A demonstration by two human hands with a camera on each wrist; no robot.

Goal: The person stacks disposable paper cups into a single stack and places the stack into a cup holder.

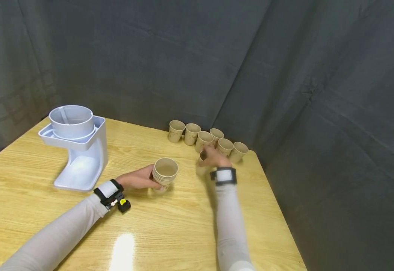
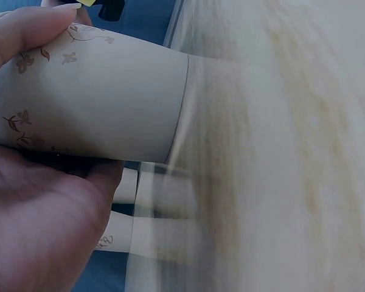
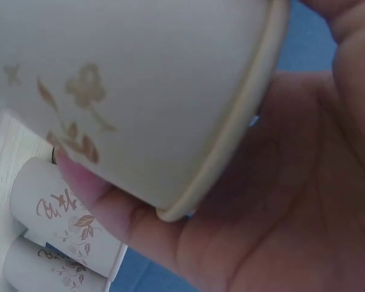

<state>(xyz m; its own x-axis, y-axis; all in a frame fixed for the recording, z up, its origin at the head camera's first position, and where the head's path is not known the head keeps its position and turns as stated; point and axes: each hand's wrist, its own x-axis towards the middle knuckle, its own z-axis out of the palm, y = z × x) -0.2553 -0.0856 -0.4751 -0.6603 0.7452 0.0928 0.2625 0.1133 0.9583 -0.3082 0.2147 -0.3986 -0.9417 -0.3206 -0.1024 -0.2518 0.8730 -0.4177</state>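
Note:
My left hand (image 1: 138, 178) grips a nested stack of beige paper cups (image 1: 165, 167), mouths up, near the middle of the table. In the left wrist view the lowest cup (image 2: 115, 97) shows its floral print, with the thumb on one side and the palm on the other, its base right at the tabletop. My right hand (image 1: 214, 157) holds a single paper cup (image 3: 140, 109) by its side, just in front of the standing cups. Only part of that cup's rim shows past the fingers in the head view.
Several paper cups (image 1: 191, 133) stand upright along the table's back right edge. A white plastic stand (image 1: 82, 169) with a round container (image 1: 71, 122) on top is at the left. Dark grey curtains (image 1: 149, 60) hang behind and right of the wooden table (image 1: 170, 233).

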